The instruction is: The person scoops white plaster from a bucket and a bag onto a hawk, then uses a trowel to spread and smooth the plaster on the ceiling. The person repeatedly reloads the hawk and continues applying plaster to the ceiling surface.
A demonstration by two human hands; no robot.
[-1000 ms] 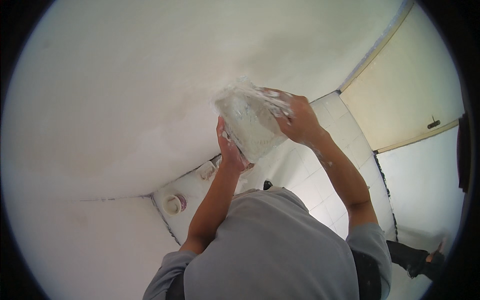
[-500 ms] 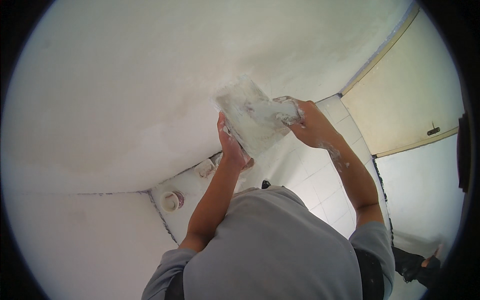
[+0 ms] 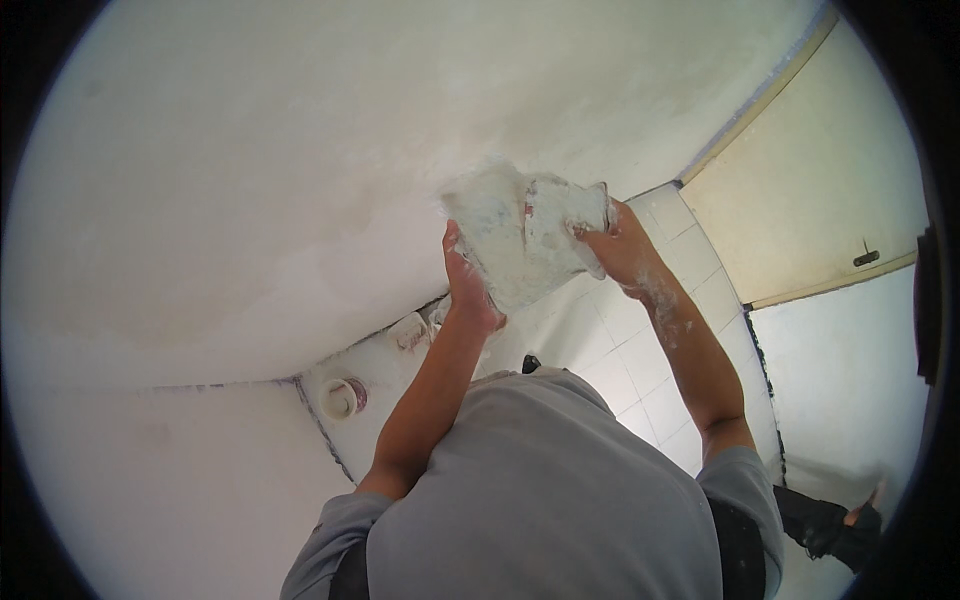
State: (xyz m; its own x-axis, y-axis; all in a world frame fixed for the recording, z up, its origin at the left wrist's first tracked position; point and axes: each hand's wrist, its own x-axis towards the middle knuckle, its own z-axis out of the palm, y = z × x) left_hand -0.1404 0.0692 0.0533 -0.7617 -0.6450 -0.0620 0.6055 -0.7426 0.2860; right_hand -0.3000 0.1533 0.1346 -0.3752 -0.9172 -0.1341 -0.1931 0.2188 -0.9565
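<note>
My left hand [image 3: 468, 288] grips the lower left edge of a flat board [image 3: 505, 245] smeared with white plaster, held up in front of the white wall [image 3: 300, 150]. My right hand [image 3: 628, 252], speckled with plaster, is closed on the handle of a plaster-coated trowel [image 3: 562, 212]. The trowel's blade rests against the upper right part of the board. Both forearms rise from my grey shirt at the bottom of the view.
Below lies a white tiled floor [image 3: 640, 360]. A small round tub [image 3: 340, 397] and another small container [image 3: 410, 332] sit at the wall's foot. A pale door [image 3: 810, 170] stands at the right. A dark trouser leg and foot [image 3: 830, 525] show at the lower right.
My right hand swept the trowel from over the top of the board out to the right, then back onto the board's right side. The left hand and board stayed nearly still.
</note>
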